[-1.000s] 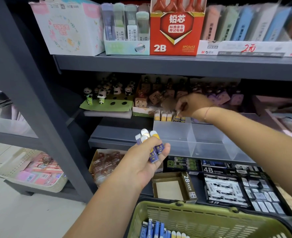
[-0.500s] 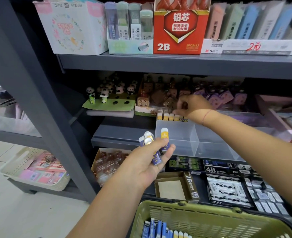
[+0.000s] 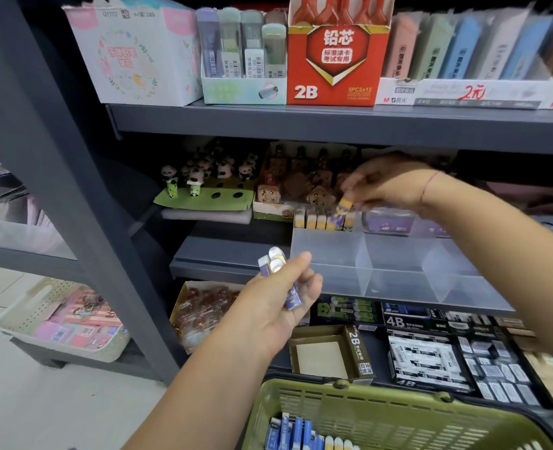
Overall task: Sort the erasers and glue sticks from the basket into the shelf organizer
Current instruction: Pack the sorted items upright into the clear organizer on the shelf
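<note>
An eraser in a purple and yellow sleeve is pinched by its top in the right hand and is held tilted at the right end of the row of erasers standing in the organizer, in its back left compartment. The hand is blurred, so how the other fingers lie cannot be told. Half a second ago that hand was pressed down on the row with no such eraser seen in it, and one eraser was pushed up above the bundle in the left hand. That raised one is now gone from the bundle, so it is judged to have been passed across. The left hand is held just in front of the organizer's left corner, fingers and thumb curled round the few erasers that are left. Below and in front of the organizer, blue and pale packs are seen in the basket. The other compartments are not yet filled, so much of the sorting is judged to remain
</note>
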The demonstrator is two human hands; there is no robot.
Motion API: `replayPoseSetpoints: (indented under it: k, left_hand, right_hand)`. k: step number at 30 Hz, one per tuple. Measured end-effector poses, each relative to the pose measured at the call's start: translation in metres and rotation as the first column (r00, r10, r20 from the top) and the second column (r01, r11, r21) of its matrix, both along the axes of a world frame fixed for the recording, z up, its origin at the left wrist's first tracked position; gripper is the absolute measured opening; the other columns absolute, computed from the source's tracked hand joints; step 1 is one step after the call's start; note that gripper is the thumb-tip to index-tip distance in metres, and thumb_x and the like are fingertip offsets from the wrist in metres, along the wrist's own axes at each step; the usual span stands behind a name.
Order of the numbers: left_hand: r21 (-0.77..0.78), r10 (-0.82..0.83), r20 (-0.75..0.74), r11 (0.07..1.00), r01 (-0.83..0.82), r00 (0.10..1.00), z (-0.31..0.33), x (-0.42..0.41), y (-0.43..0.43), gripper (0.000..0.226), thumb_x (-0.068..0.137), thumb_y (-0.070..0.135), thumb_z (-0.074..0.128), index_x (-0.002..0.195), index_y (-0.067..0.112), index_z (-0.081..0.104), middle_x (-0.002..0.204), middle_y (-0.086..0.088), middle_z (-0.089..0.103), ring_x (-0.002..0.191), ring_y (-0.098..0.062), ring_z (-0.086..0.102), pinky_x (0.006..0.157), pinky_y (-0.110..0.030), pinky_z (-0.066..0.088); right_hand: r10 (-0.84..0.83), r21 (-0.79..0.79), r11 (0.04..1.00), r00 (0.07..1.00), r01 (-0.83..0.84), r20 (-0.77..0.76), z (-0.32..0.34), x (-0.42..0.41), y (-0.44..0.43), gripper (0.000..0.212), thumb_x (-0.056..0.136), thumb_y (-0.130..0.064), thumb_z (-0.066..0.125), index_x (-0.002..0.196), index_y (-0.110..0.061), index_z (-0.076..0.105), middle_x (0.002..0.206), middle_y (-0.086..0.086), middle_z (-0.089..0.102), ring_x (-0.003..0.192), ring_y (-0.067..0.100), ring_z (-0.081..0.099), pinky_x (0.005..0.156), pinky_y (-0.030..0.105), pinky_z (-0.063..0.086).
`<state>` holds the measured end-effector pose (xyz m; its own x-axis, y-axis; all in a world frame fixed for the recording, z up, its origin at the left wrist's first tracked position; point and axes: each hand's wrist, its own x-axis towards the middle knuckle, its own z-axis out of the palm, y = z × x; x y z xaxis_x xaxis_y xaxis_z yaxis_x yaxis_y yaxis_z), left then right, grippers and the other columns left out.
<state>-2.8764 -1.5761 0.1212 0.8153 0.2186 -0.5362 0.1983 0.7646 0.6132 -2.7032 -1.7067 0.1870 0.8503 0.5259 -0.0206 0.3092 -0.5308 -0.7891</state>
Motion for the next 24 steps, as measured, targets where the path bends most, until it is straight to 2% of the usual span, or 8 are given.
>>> replayPoseSetpoints:
  k: [1,4,6,9,14,20,22,24]
  left_hand:
    - [0.005,-0.007,-0.01,1.0,0.007,1.0,0.0,0.0,0.001,0.013,0.081,0.007,0.074,0.084,0.003,0.061,0.07,-0.01,0.061,0.066,-0.018,0.062,0.048,-0.019,0.054]
    - [0.02,-0.042,-0.031,0.999,0.042,0.999,-0.001,0.0,0.002,0.017,0.08,0.013,0.076,0.083,0.008,0.06,0.069,-0.007,0.058,0.058,-0.013,0.054,0.042,-0.016,0.047]
    - [0.007,-0.048,-0.031,0.999,0.048,0.998,-0.002,0.001,0.001,0.019,0.079,0.015,0.076,0.083,0.009,0.058,0.068,-0.006,0.055,0.057,-0.012,0.048,0.039,-0.015,0.041]
    - [-0.011,-0.054,-0.025,0.999,0.053,0.998,-0.003,0.004,0.001,0.024,0.079,0.02,0.075,0.091,0.008,0.057,0.067,-0.005,0.052,0.056,-0.01,0.044,0.038,-0.014,0.039]
    - [-0.066,-0.031,-0.022,0.997,0.03,0.999,-0.007,0.005,0.002,0.035,0.077,0.023,0.076,0.1,0.008,0.055,0.069,-0.004,0.048,0.057,-0.011,0.042,0.037,-0.015,0.038]
    - [-0.18,-0.042,-0.02,0.983,0.038,0.999,-0.002,0.003,0.0,0.031,0.082,0.026,0.071,0.095,0.003,0.055,0.079,-0.009,0.047,0.062,-0.014,0.044,0.043,-0.017,0.047]
    - [-0.211,-0.018,-0.018,0.977,0.014,1.0,0.0,0.003,0.0,0.028,0.087,0.025,0.067,0.096,0.002,0.054,0.084,-0.012,0.05,0.063,-0.018,0.046,0.048,-0.021,0.05]
    - [-0.251,0.004,-0.007,0.968,-0.005,1.0,0.003,0.003,0.0,0.024,0.091,0.023,0.063,0.096,0.002,0.053,0.085,-0.013,0.05,0.067,-0.02,0.047,0.055,-0.026,0.05]
  right_hand:
    - [-0.046,-0.062,0.997,0.994,0.052,0.097,-0.001,0.011,-0.004,0.016,0.085,-0.006,0.068,0.101,-0.003,0.068,0.075,0.012,0.066,0.054,0.009,0.06,0.054,0.015,0.051]
    - [-0.02,-0.268,0.958,0.951,0.106,0.308,-0.011,0.029,-0.009,0.014,0.083,-0.015,0.071,0.097,-0.017,0.071,0.091,0.002,0.068,0.08,0.013,0.06,0.078,0.024,0.05]
    - [0.041,-0.357,0.929,0.932,0.097,0.36,-0.023,0.029,-0.004,0.018,0.083,-0.018,0.071,0.1,-0.022,0.071,0.096,-0.004,0.065,0.087,0.008,0.056,0.078,0.017,0.04]
    - [0.096,-0.432,0.897,0.912,0.095,0.4,-0.038,0.028,0.007,0.02,0.084,-0.017,0.069,0.103,-0.02,0.07,0.094,-0.004,0.064,0.085,0.009,0.055,0.072,0.018,0.038]
    - [0.141,-0.47,0.873,0.855,0.131,0.499,-0.054,0.031,0.014,0.014,0.083,-0.017,0.069,0.097,-0.019,0.069,0.094,-0.001,0.067,0.085,0.013,0.056,0.07,0.019,0.035]
    - [0.12,-0.496,0.849,0.845,0.184,0.52,-0.058,0.029,0.018,0.009,0.081,-0.023,0.068,0.081,-0.026,0.06,0.094,-0.002,0.065,0.086,0.018,0.058,0.068,0.023,0.039]
    - [0.086,-0.45,0.873,0.847,0.19,0.525,-0.052,0.021,0.019,0.008,0.082,-0.028,0.069,0.081,-0.025,0.062,0.089,-0.002,0.063,0.089,0.02,0.06,0.069,0.025,0.042]
    - [0.033,-0.301,0.945,0.877,0.129,0.48,-0.045,0.003,0.021,0.016,0.082,-0.035,0.07,0.082,-0.02,0.065,0.087,-0.001,0.063,0.085,0.018,0.058,0.07,0.027,0.042]
